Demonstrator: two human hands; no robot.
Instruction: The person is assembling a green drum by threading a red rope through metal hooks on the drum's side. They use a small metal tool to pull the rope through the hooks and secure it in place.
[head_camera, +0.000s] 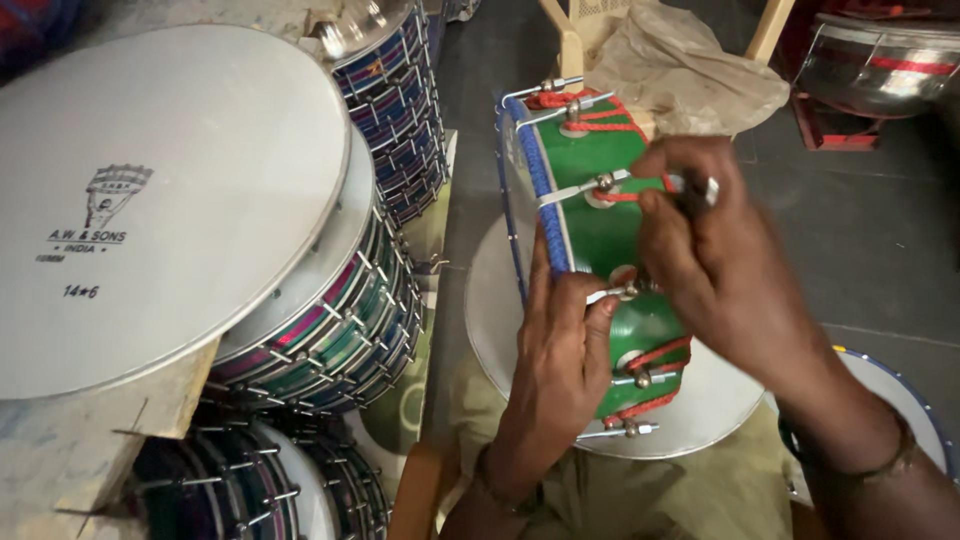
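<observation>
A green drum (590, 230) stands on its edge in front of me, with a blue rim, red cord and metal tension rods along its shell. My left hand (562, 345) grips the blue rim and pinches a metal rod on the shell. Over the shell, my right hand (715, 260) is closed on a small metal tool (700, 190) set at a tension rod near the red cord. The drum rests on a white drum head (700, 410) lying flat on my lap.
A stack of multicoloured drums (330, 320) with white heads (160, 200) fills the left. More drums (395, 90) stand behind. A crumpled plastic sheet (680, 70) lies on a chair at the back. A shiny metal drum (880, 60) sits far right on the dark floor.
</observation>
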